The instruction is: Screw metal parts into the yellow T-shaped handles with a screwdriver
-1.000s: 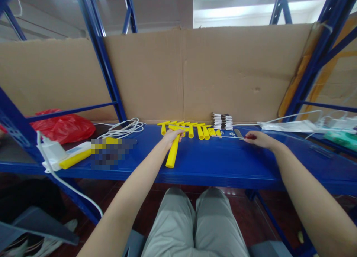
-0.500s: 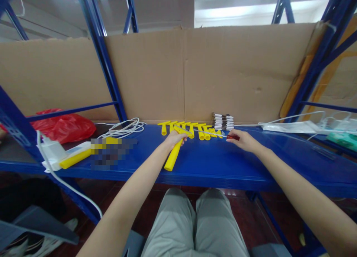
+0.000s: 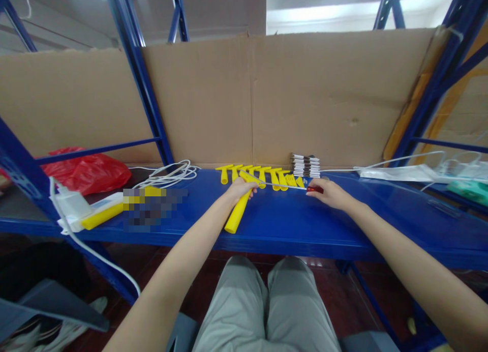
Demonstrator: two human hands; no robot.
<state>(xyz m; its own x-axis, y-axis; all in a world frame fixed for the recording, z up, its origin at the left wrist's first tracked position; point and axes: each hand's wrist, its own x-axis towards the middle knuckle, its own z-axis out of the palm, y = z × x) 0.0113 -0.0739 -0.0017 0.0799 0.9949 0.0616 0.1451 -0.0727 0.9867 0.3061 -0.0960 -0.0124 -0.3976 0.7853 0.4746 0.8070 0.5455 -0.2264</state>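
Note:
My left hand [image 3: 241, 187] is closed around a yellow T-shaped tool [image 3: 237, 214], its thick round handle pointing toward me over the blue shelf [image 3: 305, 225]. In my right hand [image 3: 330, 192] is the red handle of a screwdriver [image 3: 313, 189]. Its long thin metal shaft reaches left to the head of the yellow tool; whether the tip touches it is too small to tell. Behind my hands, several more yellow T-shaped tools [image 3: 224, 174] stand in a row along the cardboard. Smaller yellow pieces [image 3: 292, 181] lie at the row's right end, beside a stack of white and dark packs [image 3: 305, 166].
A red plastic bag [image 3: 89, 173], a white power strip [image 3: 102, 204] and a coiled white cable [image 3: 171, 174] lie on the left. Cardboard [image 3: 206, 103] closes off the back. White packaging [image 3: 396, 173] and cables lie at the right, near a blue post.
My right hand has moved slightly left with the screwdriver, and the shaft's angle has become flatter. My left hand still holds the yellow tool, whose head has tilted slightly.

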